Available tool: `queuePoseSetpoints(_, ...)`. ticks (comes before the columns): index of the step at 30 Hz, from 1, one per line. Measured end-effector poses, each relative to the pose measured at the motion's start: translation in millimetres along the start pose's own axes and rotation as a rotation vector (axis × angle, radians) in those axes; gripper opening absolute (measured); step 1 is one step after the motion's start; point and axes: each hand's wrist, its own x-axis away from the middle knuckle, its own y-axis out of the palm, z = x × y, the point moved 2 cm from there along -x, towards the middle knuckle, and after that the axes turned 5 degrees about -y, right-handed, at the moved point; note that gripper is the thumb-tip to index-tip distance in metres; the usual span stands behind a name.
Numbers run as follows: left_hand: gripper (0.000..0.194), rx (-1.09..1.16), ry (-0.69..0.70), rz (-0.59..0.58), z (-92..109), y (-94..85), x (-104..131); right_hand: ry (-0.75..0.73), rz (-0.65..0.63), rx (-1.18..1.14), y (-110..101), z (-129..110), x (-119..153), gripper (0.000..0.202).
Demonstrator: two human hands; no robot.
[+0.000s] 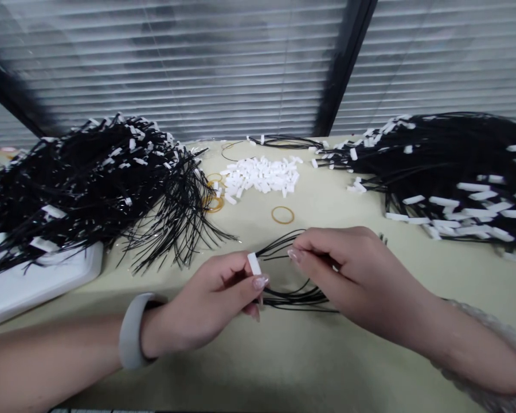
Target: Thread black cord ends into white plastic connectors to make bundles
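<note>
My left hand (pixel 217 301) is closed around a white connector (pixel 254 264) and the thin black wires (pixel 292 297) that trail from it to the right. To its right, my right hand (pixel 341 264) pinches the upper strand of these wires between thumb and forefinger. The wires bow apart into an upper and a lower bundle between the two hands. Their far ends pass behind my right hand and are mostly hidden. Beyond the hands lies a pile of small white connectors (pixel 262 175), with a yellow rubber band (pixel 282 215) in front of it.
A big heap of black wires with white ends (pixel 90 178) fills the left, partly over a white tray (pixel 43 287). Another wire heap (pixel 447 166) lies at the right. More rubber bands (pixel 214 203) sit beside the connector pile. Window blinds (pixel 241 69) stand behind the table.
</note>
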Motion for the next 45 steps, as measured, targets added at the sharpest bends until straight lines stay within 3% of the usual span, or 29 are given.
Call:
queuePoseSetpoints(10,0.019,-0.023,0.006,-0.013,0.6,0.6,0.1,0.017,-0.040,-0.064,-0.9,0.4,0.0,0.023)
queuePoseSetpoints(19,0.023,-0.211,0.071,0.006,5.1,1.5,1.8,0.086,-0.125,-0.063,5.4,4.1,-1.5,0.028)
queuePoseSetpoints(25,0.025,-0.301,0.070,-0.013,4.3,1.3,2.0,-0.038,-0.074,-0.069,10.9,-1.6,-1.5,0.015)
queuePoseSetpoints(32,0.024,-0.320,0.076,-0.041,5.2,2.3,3.7,-0.137,-0.034,0.055,20.3,-4.8,1.5,0.021)
queuePoseSetpoints(38,0.023,-0.173,0.073,0.003,2.1,1.7,0.8,-0.211,0.052,0.105,15.8,-4.6,-1.4,0.020)
queuePoseSetpoints(40,0.021,-0.117,0.073,0.085,1.7,-0.3,0.9,-0.172,0.162,0.041,6.7,3.3,-5.5,0.016)
queuePoseSetpoints(43,0.020,-0.090,0.062,0.248,1.4,-4.4,2.6,0.089,0.366,-0.069,-7.8,28.3,-12.0,0.016)
queuePoseSetpoints(45,0.020,-0.078,0.062,0.308,0.7,-6.6,3.2,0.245,0.346,-0.096,-11.1,45.9,-15.3,0.020)
